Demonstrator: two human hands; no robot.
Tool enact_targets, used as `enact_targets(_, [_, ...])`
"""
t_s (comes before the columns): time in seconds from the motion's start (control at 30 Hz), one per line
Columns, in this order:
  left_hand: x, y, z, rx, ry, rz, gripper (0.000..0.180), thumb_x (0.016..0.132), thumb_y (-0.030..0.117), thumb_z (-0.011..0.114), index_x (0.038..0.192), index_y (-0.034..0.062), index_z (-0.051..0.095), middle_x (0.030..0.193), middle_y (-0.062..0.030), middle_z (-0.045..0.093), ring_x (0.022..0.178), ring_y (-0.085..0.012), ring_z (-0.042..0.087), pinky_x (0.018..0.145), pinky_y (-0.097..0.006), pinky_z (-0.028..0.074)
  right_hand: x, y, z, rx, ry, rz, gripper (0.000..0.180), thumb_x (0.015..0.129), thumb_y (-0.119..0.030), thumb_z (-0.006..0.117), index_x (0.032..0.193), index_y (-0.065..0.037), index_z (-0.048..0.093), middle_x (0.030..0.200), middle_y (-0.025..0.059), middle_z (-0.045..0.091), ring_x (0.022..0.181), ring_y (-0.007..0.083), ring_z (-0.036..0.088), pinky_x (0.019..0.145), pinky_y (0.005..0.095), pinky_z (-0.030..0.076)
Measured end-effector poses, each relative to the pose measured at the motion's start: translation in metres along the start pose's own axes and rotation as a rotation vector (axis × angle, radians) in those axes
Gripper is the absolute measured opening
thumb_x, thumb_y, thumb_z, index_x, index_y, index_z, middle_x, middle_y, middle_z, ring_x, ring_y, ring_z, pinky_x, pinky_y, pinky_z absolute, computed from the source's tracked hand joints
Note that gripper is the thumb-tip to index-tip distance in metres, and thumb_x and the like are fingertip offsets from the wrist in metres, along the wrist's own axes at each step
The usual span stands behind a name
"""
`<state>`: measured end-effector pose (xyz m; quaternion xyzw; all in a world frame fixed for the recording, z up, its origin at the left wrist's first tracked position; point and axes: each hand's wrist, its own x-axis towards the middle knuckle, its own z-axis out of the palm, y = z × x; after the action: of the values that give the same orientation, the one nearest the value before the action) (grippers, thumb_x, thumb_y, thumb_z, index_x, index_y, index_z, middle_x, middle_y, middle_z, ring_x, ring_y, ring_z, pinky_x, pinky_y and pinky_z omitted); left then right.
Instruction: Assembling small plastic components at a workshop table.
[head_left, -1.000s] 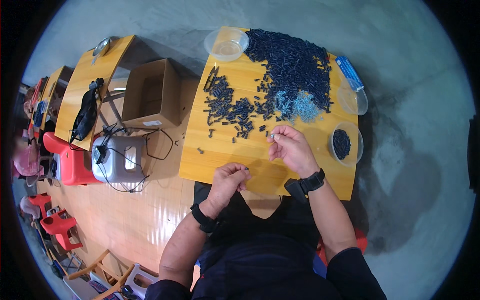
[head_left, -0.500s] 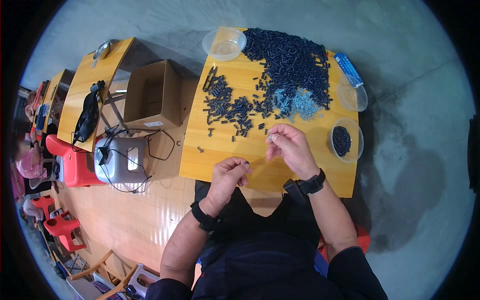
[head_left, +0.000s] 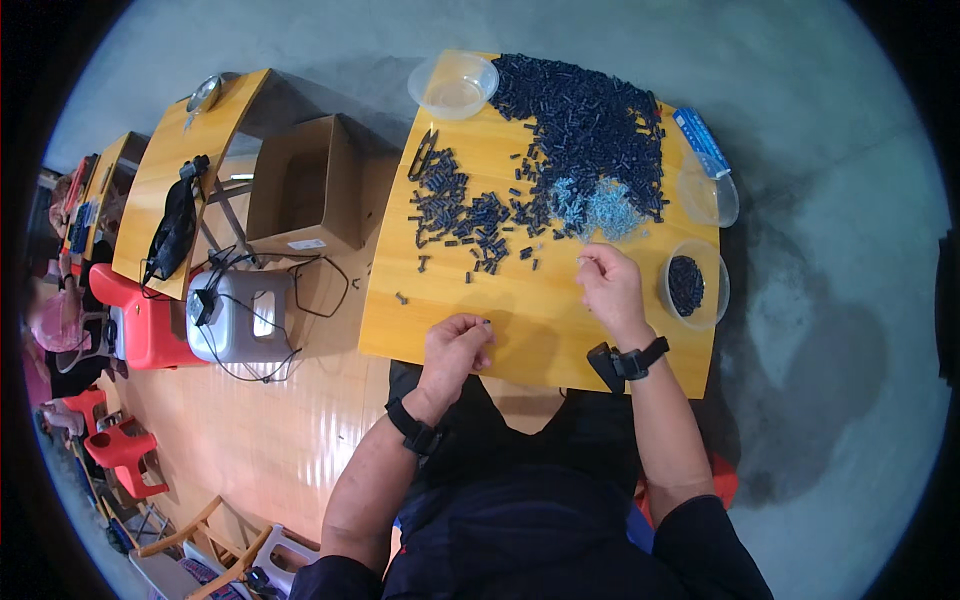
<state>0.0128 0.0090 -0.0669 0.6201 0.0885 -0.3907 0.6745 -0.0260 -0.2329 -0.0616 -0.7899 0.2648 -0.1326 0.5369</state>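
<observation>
Over the near part of the wooden table [head_left: 400, 325], my left hand [head_left: 456, 350] is closed in a pinch, with the dark tip of a small black plastic piece showing at its fingertips. My right hand [head_left: 612, 288] is also pinched, just below the pile of small silvery screws [head_left: 612, 208]. Something tiny and pale shows at its fingertips, too small to name. Beyond the screws spreads a large heap of short black plastic pieces [head_left: 580, 110]. A smaller scatter of black pieces [head_left: 485, 215] lies to the left, some with screws sticking out.
A clear tub of black pieces [head_left: 708, 318] stands at the right edge. Behind it are a clear container [head_left: 722, 208] and a blue box [head_left: 700, 140]. Black snips [head_left: 423, 155] and a clear bowl [head_left: 430, 100] sit at the far left. A grey stool [head_left: 235, 345] with cables stands left.
My right hand has moved right, away from my left hand and closer to the screw pile. My left hand has stayed nearly in place, still pinching the black piece.
</observation>
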Motion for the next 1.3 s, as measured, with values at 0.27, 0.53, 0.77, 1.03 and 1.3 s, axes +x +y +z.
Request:
enact_targets(0.27, [0.005,0.006,0.007,0.071,0.013,-0.020,0.014,0.085,0.009,0.061,0.094,-0.0024,0.061,0.075,-0.0070,0.064,0.047,-0.0101,0.055,0.043,-0.022,0.043,-0.021,0.022,-0.017,-0.121,0.004,-0.061,0.007,0.083,-0.003,0.056,0.084,0.001,0.061,0.063,0.0068,0.057,0.056,0.0117,0.053,0.054,0.0267,0.043])
enact_targets(0.53, [0.003,0.000,0.003,0.106,-0.002,-0.001,0.015,0.084,0.009,0.063,0.092,-0.0031,0.062,0.066,-0.0048,0.061,0.048,-0.0094,0.056,0.044,-0.021,0.045,-0.013,0.016,-0.030,-0.426,0.053,-0.114,0.007,0.080,-0.007,0.057,0.082,-0.001,0.060,0.073,0.0177,0.060,0.068,0.0333,0.061,0.059,0.0392,0.046])
enact_targets(0.77, [0.004,-0.003,0.004,0.154,0.008,0.023,0.016,0.084,0.008,0.064,0.093,-0.0050,0.062,0.065,-0.0043,0.060,0.048,-0.0086,0.056,0.044,-0.021,0.045,0.004,0.014,-0.015,-0.600,0.008,-0.285,0.008,0.078,-0.009,0.060,0.084,-0.003,0.062,0.078,0.0150,0.061,0.072,0.0334,0.061,0.065,0.0418,0.048])
enact_targets(1.03, [0.005,-0.005,0.002,0.141,-0.001,0.033,0.015,0.084,0.007,0.064,0.093,-0.0053,0.062,0.066,-0.0047,0.061,0.048,-0.0085,0.056,0.044,-0.021,0.045,0.009,0.015,-0.004,-0.707,0.026,-0.312,0.007,0.081,-0.010,0.058,0.083,-0.004,0.061,0.079,0.0156,0.061,0.072,0.0359,0.060,0.064,0.0444,0.049])
enact_targets(1.3, [0.000,-0.002,0.002,0.130,-0.020,0.036,0.014,0.085,0.006,0.063,0.093,-0.0051,0.062,0.068,-0.0044,0.061,0.050,-0.0081,0.056,0.046,-0.021,0.045,-0.006,-0.006,-0.011,0.245,-0.134,0.126,0.006,0.088,-0.002,0.056,0.084,0.000,0.060,0.067,0.0060,0.061,0.057,0.0119,0.060,0.052,0.0259,0.050])
